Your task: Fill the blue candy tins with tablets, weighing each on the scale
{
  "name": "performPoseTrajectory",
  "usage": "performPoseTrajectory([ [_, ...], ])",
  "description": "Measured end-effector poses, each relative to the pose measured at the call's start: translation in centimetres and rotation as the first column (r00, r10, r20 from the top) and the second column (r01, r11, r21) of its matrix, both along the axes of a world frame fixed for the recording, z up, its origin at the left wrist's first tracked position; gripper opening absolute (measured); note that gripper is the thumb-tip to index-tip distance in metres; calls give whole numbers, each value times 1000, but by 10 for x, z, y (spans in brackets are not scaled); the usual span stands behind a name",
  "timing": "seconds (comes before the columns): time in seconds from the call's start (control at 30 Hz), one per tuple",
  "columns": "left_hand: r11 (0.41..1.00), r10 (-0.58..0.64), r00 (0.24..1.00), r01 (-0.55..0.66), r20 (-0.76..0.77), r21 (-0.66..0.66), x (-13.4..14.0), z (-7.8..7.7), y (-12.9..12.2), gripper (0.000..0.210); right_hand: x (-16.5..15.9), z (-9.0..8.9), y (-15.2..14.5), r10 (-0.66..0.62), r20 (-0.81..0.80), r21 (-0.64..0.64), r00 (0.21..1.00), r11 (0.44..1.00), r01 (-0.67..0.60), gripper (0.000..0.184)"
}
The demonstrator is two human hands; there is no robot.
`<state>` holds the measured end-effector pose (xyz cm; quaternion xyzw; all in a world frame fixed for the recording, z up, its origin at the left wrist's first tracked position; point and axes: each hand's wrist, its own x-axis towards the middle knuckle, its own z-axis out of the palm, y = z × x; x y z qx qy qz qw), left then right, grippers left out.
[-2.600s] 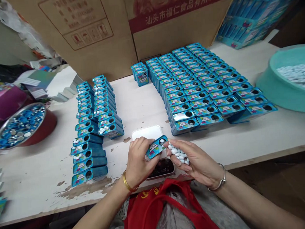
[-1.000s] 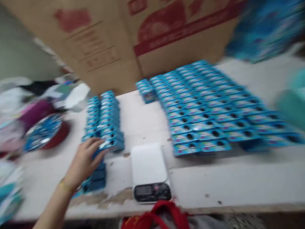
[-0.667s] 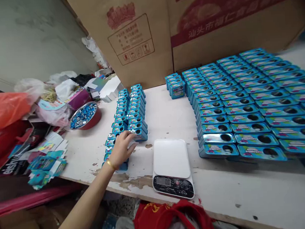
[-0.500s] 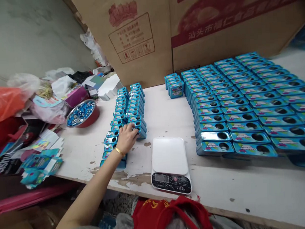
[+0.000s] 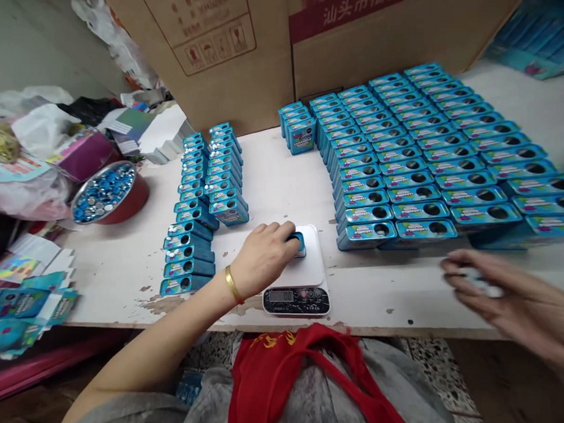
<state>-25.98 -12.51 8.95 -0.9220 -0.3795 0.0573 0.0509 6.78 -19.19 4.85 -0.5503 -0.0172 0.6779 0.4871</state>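
Left hand [image 5: 264, 256]: palm down, fingers curled around blue tin [image 5: 296, 242] on scale [image 5: 299, 274]. Right hand [image 5: 491, 292]: blurred, half-open, cupping white pieces [image 5: 479, 283].

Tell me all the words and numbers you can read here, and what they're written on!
"汕头市福仁" in white on the red band of the cardboard box; the rest is cut off.
Handling signs and small print on the box's stamped panel: too small to read.
Blue tins: labels too blurred.
Scale display: digits unreadable.
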Motion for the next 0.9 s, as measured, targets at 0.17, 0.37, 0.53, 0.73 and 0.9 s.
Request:
performPoseTrajectory([
  [0.17, 997, 12, 991, -2, 134, -78, 1, 1, 3, 21, -52, -33, -17, 126, -135, -39, 983, 990, -133, 21],
  [0.37, 961, 269, 754, -257, 599, -108, -47, 9, -7, 24, -78, -49, -36, 121, -195, -68, 973, 988, -136, 22],
  [0.53, 881, 454, 580, -407, 677, -243, -79, -14, -28, 23, -86, -50, -37, 183, -179, -20, 967, 982, -190, 16],
  [0.73, 874, 483, 534, -341, 694, -345, -84, -33, -39, 28, -97, -42, -30, 273, -115, 58, 955, 962, -268, 18],
  [0.9, 899, 438, 528, -268, 728, -346, -80, -40, -34, 30, -108, -33, -24, 310, -102, 86, 945, 949, -302, 18],
])
